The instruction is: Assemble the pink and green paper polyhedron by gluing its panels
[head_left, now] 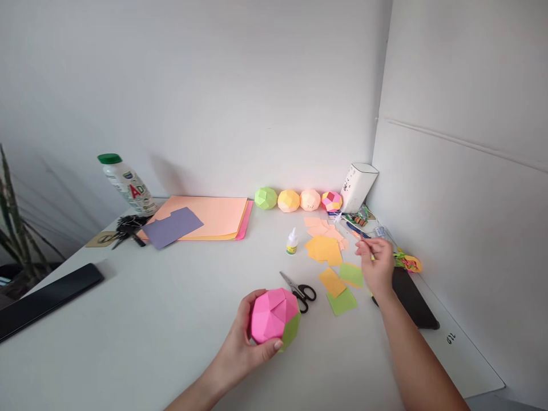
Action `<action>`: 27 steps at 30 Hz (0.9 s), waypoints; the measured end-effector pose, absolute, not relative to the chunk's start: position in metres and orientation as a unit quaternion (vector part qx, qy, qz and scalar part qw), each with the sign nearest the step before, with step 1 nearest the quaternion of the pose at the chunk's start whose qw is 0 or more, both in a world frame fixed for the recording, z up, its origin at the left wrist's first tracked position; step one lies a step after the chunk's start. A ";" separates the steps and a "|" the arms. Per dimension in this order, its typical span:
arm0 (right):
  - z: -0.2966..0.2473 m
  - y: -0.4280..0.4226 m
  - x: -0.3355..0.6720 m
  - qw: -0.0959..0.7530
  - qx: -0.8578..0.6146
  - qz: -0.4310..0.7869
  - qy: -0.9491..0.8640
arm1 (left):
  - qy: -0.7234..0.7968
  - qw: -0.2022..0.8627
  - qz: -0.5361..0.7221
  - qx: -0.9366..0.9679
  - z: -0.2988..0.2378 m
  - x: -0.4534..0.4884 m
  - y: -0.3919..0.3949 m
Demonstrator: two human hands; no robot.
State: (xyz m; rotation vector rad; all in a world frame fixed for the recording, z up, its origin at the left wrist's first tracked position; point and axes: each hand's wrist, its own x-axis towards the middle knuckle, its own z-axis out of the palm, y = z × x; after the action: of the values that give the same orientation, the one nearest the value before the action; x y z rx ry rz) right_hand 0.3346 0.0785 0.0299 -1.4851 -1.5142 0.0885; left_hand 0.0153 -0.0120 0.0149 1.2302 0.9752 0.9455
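Observation:
My left hand (246,337) is wrapped round a faceted paper ball (275,314), pink on most of the visible side and green at its lower right. Over by the right-hand supplies, my right hand (377,260) is raised with thumb and fingers pinched together. A small orange-pink tip shows at those fingers, too small to name. Black-handled scissors (302,291) lie partly open just beyond the ball. A small glue bottle (291,242) stands upright farther back. Between the scissors and my right hand are yellow paper pieces (324,249), green paper pieces (342,301) and peach paper pieces (321,227).
Along the wall sit several finished paper balls (289,201) beside a white container (358,185). At left are coloured sheets (209,214), a purple paper piece (174,228), a white bottle (128,185), keys (128,225) and a black bar (51,299). A black flat object (413,297) lies under my right wrist.

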 end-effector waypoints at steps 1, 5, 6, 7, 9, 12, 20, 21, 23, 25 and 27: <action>0.034 0.071 0.328 0.516 -0.588 0.064 -0.620 | 0.419 0.609 0.407 0.536 0.014 0.015 -0.012; 0.049 0.042 0.300 0.577 -0.464 0.293 -0.604 | 0.422 0.584 0.403 0.565 0.011 0.014 -0.012; 0.051 0.037 0.293 0.578 -0.423 0.392 -0.578 | 0.423 0.578 0.404 0.569 0.011 0.014 -0.012; 0.051 0.032 0.285 0.566 -0.401 0.460 -0.554 | 0.425 0.573 0.406 0.571 0.010 0.014 -0.012; 0.049 0.025 0.269 0.542 -0.380 0.528 -0.533 | 0.428 0.572 0.414 0.564 0.009 0.014 -0.011; 0.037 0.014 0.244 0.511 -0.415 0.513 -0.551 | 0.433 0.597 0.426 0.523 0.008 0.014 -0.011; 0.016 -0.017 0.205 0.491 -0.470 0.405 -0.612 | 0.395 0.657 0.376 0.520 0.012 0.019 -0.023; 0.017 -0.016 0.205 0.489 -0.462 0.414 -0.613 | 0.384 0.672 0.374 0.510 0.012 0.019 -0.024; 0.018 -0.012 0.209 0.482 -0.441 0.442 -0.615 | 0.367 0.687 0.378 0.501 0.009 0.018 -0.024; 0.018 -0.006 0.212 0.469 -0.417 0.479 -0.614 | 0.362 0.682 0.374 0.514 0.008 0.017 -0.023; 0.016 -0.002 0.214 0.459 -0.396 0.501 -0.617 | 0.367 0.662 0.359 0.547 0.007 0.016 -0.021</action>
State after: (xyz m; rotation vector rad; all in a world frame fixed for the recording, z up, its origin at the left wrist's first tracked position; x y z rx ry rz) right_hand 0.2139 -0.0019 0.0164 -0.9748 -1.5196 1.2348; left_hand 0.0157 -0.0212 0.0075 1.2357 0.8289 0.8111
